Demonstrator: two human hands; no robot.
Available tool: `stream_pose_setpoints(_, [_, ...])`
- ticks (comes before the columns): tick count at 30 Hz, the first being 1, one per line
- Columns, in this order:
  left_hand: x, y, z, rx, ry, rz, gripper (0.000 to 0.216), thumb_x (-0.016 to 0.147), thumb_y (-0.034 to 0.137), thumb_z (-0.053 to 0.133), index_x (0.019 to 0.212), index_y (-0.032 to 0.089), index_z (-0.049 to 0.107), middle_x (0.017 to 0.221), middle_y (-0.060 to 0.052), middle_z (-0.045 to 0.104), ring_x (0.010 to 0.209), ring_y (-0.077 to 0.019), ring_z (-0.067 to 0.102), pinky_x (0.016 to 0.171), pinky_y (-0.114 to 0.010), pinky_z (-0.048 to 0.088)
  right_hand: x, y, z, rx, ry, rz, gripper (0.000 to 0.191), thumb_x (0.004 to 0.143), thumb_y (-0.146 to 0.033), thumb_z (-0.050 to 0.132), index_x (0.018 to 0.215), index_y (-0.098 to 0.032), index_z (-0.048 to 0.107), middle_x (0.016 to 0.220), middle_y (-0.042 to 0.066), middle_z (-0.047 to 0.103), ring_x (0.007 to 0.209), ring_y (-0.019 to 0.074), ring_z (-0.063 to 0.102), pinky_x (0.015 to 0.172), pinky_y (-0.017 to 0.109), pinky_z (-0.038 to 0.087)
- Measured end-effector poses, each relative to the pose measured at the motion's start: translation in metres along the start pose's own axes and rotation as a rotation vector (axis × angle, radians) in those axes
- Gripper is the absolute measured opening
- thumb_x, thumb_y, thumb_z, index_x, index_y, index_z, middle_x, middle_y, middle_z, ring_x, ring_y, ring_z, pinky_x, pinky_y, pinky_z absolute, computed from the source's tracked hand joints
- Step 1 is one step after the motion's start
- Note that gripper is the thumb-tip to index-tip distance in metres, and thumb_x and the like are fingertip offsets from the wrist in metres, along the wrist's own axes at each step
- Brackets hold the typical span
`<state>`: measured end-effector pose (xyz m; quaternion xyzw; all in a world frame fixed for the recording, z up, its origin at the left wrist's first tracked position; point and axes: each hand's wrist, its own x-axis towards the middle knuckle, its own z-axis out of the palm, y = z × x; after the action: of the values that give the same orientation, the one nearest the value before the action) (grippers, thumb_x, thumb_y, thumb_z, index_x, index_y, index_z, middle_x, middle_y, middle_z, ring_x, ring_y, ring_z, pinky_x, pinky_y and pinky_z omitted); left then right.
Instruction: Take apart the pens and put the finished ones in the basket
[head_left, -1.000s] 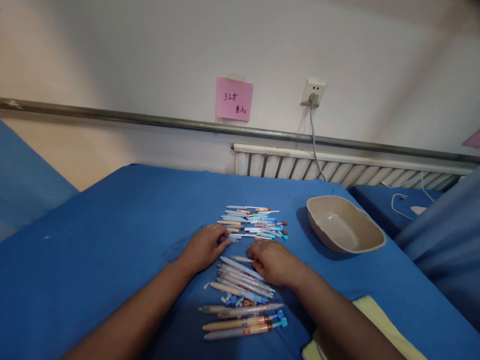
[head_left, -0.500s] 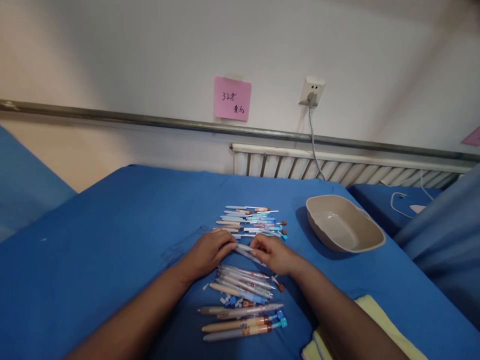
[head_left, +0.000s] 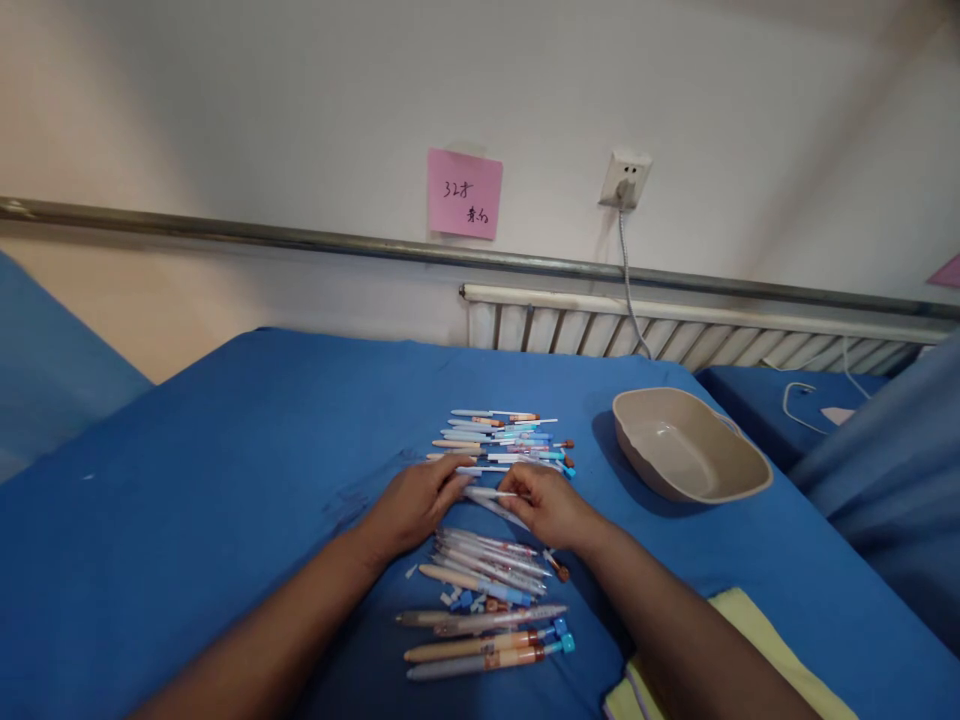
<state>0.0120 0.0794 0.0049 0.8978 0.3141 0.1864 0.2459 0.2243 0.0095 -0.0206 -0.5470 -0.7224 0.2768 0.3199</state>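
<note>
My right hand [head_left: 551, 505] pinches a slim whitish pen [head_left: 489, 492] near its right end. Just below that pen lies another pale pen [head_left: 499, 512], close to my right fingertips. My left hand [head_left: 424, 502] is at the left end of these pens, thumb and forefinger apart, its fingertips by a pale pen barrel [head_left: 470, 471] in the row behind. That row holds several pen parts [head_left: 480, 436], light blue, white and orange. Nearer me are several clear-barrelled pens [head_left: 491, 560] and two pens with cube-shaped tops [head_left: 480, 660].
Small blue, white and brown pieces [head_left: 469, 602] lie among the nearer pens. A beige basin [head_left: 690, 450] stands at right on the blue-covered table [head_left: 225, 480]. A folded yellow cloth [head_left: 739, 620] lies under my right forearm. Behind are a radiator [head_left: 570, 325] and a metal rail [head_left: 315, 236].
My left thumb and forefinger have parted, and the fingertips have moved slightly up toward the back row. My right hand keeps its pinch on the pen, almost in place.
</note>
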Motion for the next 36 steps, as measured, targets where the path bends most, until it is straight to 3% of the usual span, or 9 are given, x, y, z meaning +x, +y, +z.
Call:
stream_pose_setpoints(4, [-0.0006, -0.0023, 0.0024, -0.001, 0.007, 0.156, 0.041, 0.086, 0.034, 0.054, 0.125, 0.022, 0.049, 0.116, -0.008, 0.06, 0.106, -0.0211, 0.055, 0.092, -0.034, 0.042, -0.0006, -0.0005, 0.0005, -0.037, 0.002, -0.005, 0.002, 0.083, -0.021, 0.056, 0.084, -0.02, 0.057, 0.077, -0.001, 0.063, 0.071, 0.0125, 0.056, 0.062, 0.022, 0.037])
stream_pose_setpoints(6, [-0.0007, -0.003, 0.004, 0.011, -0.025, 0.143, 0.028, 0.092, 0.031, 0.044, 0.116, 0.021, 0.055, 0.104, -0.006, 0.065, 0.098, -0.0194, 0.058, 0.089, -0.032, 0.043, -0.0006, -0.0009, 0.0007, -0.032, 0.001, -0.013, 0.002, 0.084, -0.021, 0.055, 0.084, -0.02, 0.057, 0.077, -0.001, 0.063, 0.07, 0.0124, 0.056, 0.062, 0.022, 0.038])
stream_pose_setpoints(10, [-0.0001, -0.0015, 0.0033, 0.046, -0.075, 0.008, 0.034, 0.096, 0.034, 0.031, 0.111, 0.02, 0.058, 0.077, -0.002, 0.066, 0.075, -0.0171, 0.062, 0.075, -0.029, 0.047, -0.0005, -0.0028, -0.0015, -0.068, 0.011, -0.06, 0.002, 0.084, -0.021, 0.055, 0.086, -0.02, 0.057, 0.08, 0.0, 0.063, 0.074, 0.0131, 0.056, 0.066, 0.023, 0.038])
stream_pose_setpoints(16, [-0.001, -0.0003, 0.0014, -0.007, 0.024, 0.134, 0.046, 0.087, 0.035, 0.054, 0.129, 0.021, 0.044, 0.122, -0.009, 0.057, 0.107, -0.0211, 0.054, 0.093, -0.034, 0.042, -0.0012, -0.0064, -0.0026, -0.055, 0.038, -0.052, 0.003, 0.085, -0.022, 0.056, 0.085, -0.019, 0.056, 0.078, 0.0, 0.063, 0.072, 0.0129, 0.056, 0.064, 0.022, 0.038])
stream_pose_setpoints(22, [-0.0006, -0.0008, 0.0021, -0.014, -0.051, 0.012, 0.032, 0.094, 0.035, 0.037, 0.113, 0.02, 0.057, 0.087, -0.004, 0.068, 0.08, -0.0175, 0.063, 0.079, -0.03, 0.047, -0.0008, -0.0058, -0.0034, -0.048, 0.033, -0.06, 0.004, 0.085, -0.023, 0.055, 0.084, -0.02, 0.057, 0.077, -0.001, 0.062, 0.07, 0.0125, 0.055, 0.063, 0.022, 0.037])
stream_pose_setpoints(27, [-0.0012, -0.0006, 0.0022, -0.032, 0.029, 0.12, 0.045, 0.086, 0.035, 0.055, 0.128, 0.022, 0.047, 0.12, -0.008, 0.059, 0.105, -0.0201, 0.056, 0.092, -0.032, 0.042, -0.001, -0.0057, -0.0039, -0.082, 0.026, -0.062, 0.002, 0.084, -0.021, 0.056, 0.084, -0.02, 0.057, 0.08, 0.0, 0.062, 0.074, 0.0132, 0.056, 0.065, 0.023, 0.038])
stream_pose_setpoints(30, [-0.0012, -0.0009, 0.0034, -0.019, 0.028, 0.094, 0.03, 0.091, 0.032, 0.045, 0.116, 0.02, 0.055, 0.108, -0.007, 0.065, 0.101, -0.0192, 0.058, 0.089, -0.03, 0.043, -0.0008, -0.0054, -0.0043, -0.067, 0.024, -0.068, 0.004, 0.085, -0.023, 0.055, 0.084, -0.02, 0.056, 0.079, 0.0, 0.062, 0.072, 0.0128, 0.056, 0.064, 0.023, 0.038])
stream_pose_setpoints(34, [0.0009, -0.001, 0.0009, -0.029, -0.069, -0.052, 0.033, 0.095, 0.037, 0.034, 0.109, 0.02, 0.059, 0.069, 0.0, 0.065, 0.07, -0.0164, 0.062, 0.071, -0.027, 0.045, -0.0004, -0.004, -0.0061, -0.085, 0.014, -0.087, 0.002, 0.085, -0.021, 0.055, 0.084, -0.019, 0.056, 0.079, 0.0, 0.062, 0.073, 0.0129, 0.056, 0.064, 0.023, 0.037])
stream_pose_setpoints(36, [0.0021, -0.0016, -0.0007, -0.041, -0.072, -0.102, 0.035, 0.095, 0.04, 0.034, 0.111, 0.02, 0.058, 0.065, 0.001, 0.063, 0.066, -0.0162, 0.061, 0.068, -0.026, 0.045, -0.0005, -0.0038, -0.0067, -0.105, 0.015, -0.083, 0.001, 0.084, -0.02, 0.056, 0.084, -0.019, 0.056, 0.08, 0.0, 0.062, 0.074, 0.0131, 0.056, 0.065, 0.023, 0.037])
